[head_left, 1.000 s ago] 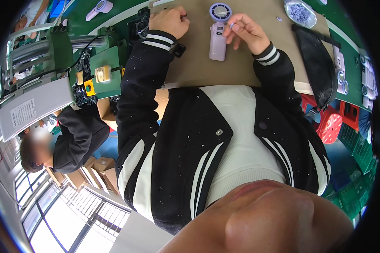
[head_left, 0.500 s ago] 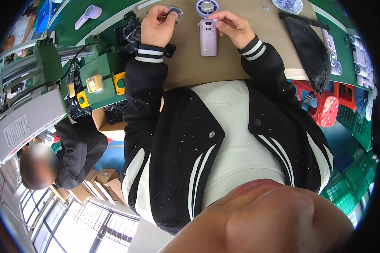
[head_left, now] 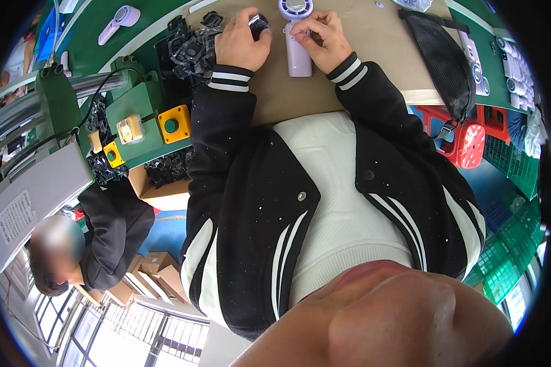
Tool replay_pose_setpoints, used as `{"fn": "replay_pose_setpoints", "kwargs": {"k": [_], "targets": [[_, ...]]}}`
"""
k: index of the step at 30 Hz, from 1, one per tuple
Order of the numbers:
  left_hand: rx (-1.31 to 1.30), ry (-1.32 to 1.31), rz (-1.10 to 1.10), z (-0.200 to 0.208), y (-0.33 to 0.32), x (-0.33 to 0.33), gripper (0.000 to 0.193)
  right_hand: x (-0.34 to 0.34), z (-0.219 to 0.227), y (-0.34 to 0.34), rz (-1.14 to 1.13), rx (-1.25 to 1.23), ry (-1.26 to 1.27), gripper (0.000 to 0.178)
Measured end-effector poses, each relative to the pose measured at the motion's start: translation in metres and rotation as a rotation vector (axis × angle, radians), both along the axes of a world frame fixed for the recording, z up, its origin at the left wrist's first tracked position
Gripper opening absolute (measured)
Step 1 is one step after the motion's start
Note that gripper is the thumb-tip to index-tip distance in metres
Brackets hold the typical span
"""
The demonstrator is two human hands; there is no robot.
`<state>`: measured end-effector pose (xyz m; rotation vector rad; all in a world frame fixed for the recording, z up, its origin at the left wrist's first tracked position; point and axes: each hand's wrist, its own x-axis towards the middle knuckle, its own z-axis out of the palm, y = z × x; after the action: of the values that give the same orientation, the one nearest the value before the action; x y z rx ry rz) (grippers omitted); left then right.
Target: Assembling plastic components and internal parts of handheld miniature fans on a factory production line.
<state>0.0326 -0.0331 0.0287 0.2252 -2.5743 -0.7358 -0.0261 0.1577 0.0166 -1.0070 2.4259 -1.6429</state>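
A lilac handheld fan lies on the brown work surface, its round head pointing away from me. My right hand is at the fan's upper handle, thumb and fingertips pinched together over it. Those fingertips hide whatever they hold and the part of the handle beneath. To the left, my left hand curls its thumb and fingers round a shiny black piece; its exact kind cannot be made out. Beside that hand is a heap of black, glossy small parts.
Left stands a green machine with yellow button boxes. A black mesh pouch lies to the right, with more lilac fans beyond. Red stools stand below the table's edge. Another person is at lower left.
My right hand has moved left onto the fan's upper handle; the small lilac piece it pinched is now hidden. My left hand has shifted slightly right and lower, still with the black piece.
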Motion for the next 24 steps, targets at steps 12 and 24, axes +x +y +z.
{"fn": "replay_pose_setpoints", "kwargs": {"k": [12,24], "targets": [[0.077,0.033,-0.079,0.011,-0.010,-0.007,0.016,-0.013,-0.012,-0.001,0.077,-0.065,-0.189,0.029],[0.614,0.312,-0.059,0.016,0.018,0.002,0.014,-0.007,0.015,-0.011,0.072,-0.432,-0.374,0.006]]}}
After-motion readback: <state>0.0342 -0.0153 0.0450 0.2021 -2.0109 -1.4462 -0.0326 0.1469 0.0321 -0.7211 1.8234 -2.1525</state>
